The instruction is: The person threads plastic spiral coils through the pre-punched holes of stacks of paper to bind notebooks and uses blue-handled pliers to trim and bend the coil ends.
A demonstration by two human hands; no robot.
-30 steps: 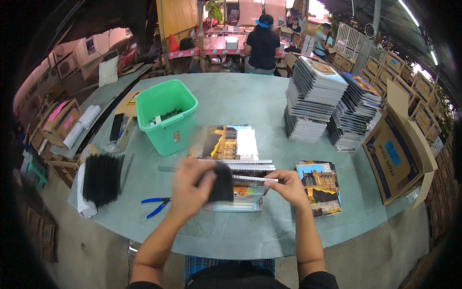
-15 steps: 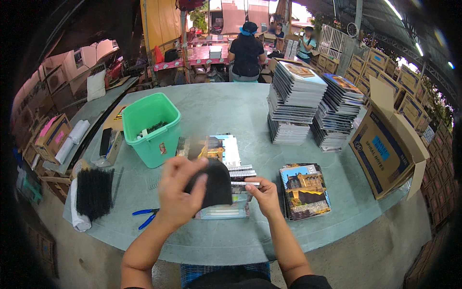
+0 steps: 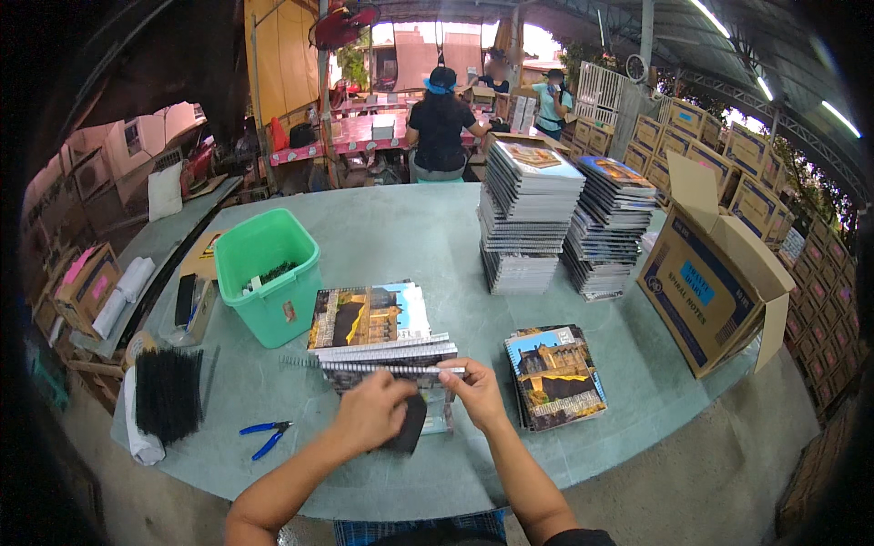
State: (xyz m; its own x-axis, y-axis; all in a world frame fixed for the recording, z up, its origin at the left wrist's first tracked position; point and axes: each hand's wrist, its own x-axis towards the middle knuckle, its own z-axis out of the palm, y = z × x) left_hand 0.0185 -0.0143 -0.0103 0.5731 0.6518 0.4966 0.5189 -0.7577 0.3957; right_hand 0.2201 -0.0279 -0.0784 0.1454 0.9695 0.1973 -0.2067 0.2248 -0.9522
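My right hand [image 3: 473, 391] pinches the right end of a spiral notebook [image 3: 437, 369], its spine edge up and facing me. A thin coil sticks out past the spine's left end. Just below that spine, my left hand [image 3: 371, 411] is curled and slightly blurred, with a flat black piece [image 3: 408, 428] with a rounded edge held in it; its fingertips come close to the spine, but whether they touch I cannot tell. Behind lies a stack of notebooks [image 3: 369, 314] with castle-picture covers, several tilted toward me.
Blue-handled pliers [image 3: 264, 439] and a bundle of black coils [image 3: 170, 393] lie left, near a green bin [image 3: 269, 264]. Finished-looking notebooks [image 3: 555, 375] sit right. Tall notebook stacks [image 3: 528, 218] and an open carton [image 3: 706, 282] stand beyond. A person [image 3: 442, 132] sits behind the table.
My left hand has lowered, taking the black piece down from in front of the notebooks to below the spine. The right hand still pinches the spine end. The whole view has shifted slightly.
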